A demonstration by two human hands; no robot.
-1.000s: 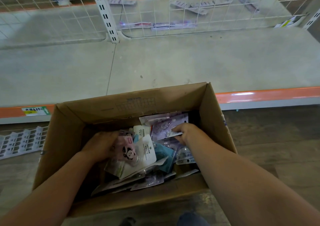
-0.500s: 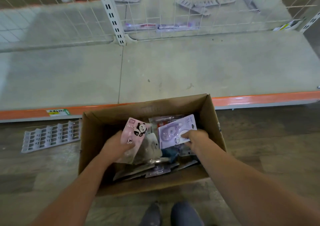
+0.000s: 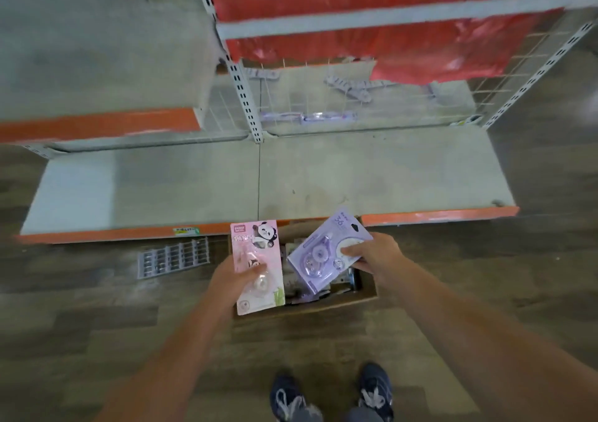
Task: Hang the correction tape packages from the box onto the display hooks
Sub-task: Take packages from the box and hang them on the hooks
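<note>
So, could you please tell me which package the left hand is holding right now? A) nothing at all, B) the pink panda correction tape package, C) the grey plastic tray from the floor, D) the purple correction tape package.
B: the left hand grips the pink panda correction tape package above the cardboard box, while the right hand holds the purple correction tape package.
</note>
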